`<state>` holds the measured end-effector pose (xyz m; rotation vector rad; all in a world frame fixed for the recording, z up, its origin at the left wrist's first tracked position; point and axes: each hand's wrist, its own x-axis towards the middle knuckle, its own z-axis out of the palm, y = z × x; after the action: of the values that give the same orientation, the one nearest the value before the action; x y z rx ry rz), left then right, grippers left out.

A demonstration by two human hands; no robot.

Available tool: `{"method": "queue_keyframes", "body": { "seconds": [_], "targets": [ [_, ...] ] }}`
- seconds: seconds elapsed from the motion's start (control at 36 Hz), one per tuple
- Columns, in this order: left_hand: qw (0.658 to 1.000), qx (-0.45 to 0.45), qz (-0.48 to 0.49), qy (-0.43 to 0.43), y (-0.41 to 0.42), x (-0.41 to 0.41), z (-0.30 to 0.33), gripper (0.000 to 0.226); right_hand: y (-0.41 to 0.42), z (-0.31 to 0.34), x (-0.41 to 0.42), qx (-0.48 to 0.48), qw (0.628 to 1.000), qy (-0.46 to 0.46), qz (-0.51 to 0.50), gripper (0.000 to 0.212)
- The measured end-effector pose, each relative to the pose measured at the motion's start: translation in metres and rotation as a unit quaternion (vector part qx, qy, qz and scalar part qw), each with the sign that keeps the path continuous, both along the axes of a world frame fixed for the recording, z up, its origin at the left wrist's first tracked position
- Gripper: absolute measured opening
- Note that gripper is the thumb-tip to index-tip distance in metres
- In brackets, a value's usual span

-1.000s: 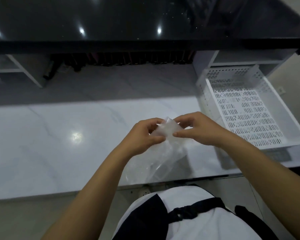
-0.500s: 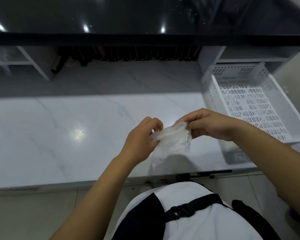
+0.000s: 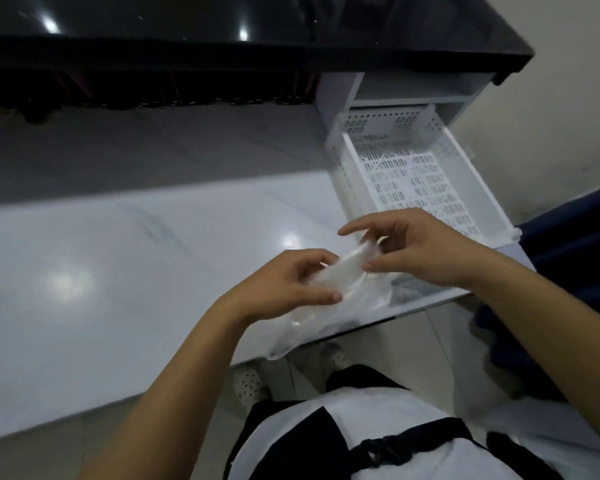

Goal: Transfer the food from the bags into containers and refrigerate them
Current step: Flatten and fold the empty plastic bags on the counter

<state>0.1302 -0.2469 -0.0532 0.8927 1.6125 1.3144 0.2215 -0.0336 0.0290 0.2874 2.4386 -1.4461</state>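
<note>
In the middle of the frame, a little to the right, a clear plastic bag (image 3: pixel 343 289) is held between the two hands, above the near edge of the white surface (image 3: pixel 118 271). Its gathered top part runs as a band from lower left to upper right, from one hand to the other, and the loose rest hangs down to the lower left, past the edge. The left hand (image 3: pixel 291 285) is curled and pinches the lower left end of this band between thumb and fingers. The right hand (image 3: pixel 426 247) grips the upper right end with thumb and lower fingers, while its index finger is stretched out free toward the left. Whether any food is inside the bag I cannot tell. A white perforated basket (image 3: pixel 465 161) stands at the upper right, just behind the right hand, and I judge it is nearer to that hand.
</note>
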Motion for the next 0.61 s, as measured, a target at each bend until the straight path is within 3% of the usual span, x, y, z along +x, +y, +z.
{"method": "queue_keyframes", "body": {
  "seconds": [0.11,0.25,0.36,0.53,0.61],
  "targets": [
    [0.997,-0.01,0.054,0.053,0.031,0.017,0.0,0.036,0.029,-0.003,0.025,0.096,0.993,0.043,-0.055,0.045],
    [0.992,-0.019,0.034,0.123,0.07,0.053,0.007,0.039,0.068,-0.02,0.063,0.14,0.98,0.076,-0.122,0.034],
    [0.981,-0.057,-0.022,0.184,0.11,0.078,0.014,0.025,0.11,-0.029,0.096,0.115,0.977,0.083,-0.157,0.032],
    [0.96,-0.104,-0.124,0.229,0.205,0.14,0.023,0.033,0.197,-0.039,0.164,0.088,0.977,0.102,-0.166,0.031],
    [0.956,-0.12,-0.129,0.236,0.258,0.17,0.016,0.028,0.244,-0.052,0.199,0.102,0.969,0.111,-0.198,0.032]
  ]
}}
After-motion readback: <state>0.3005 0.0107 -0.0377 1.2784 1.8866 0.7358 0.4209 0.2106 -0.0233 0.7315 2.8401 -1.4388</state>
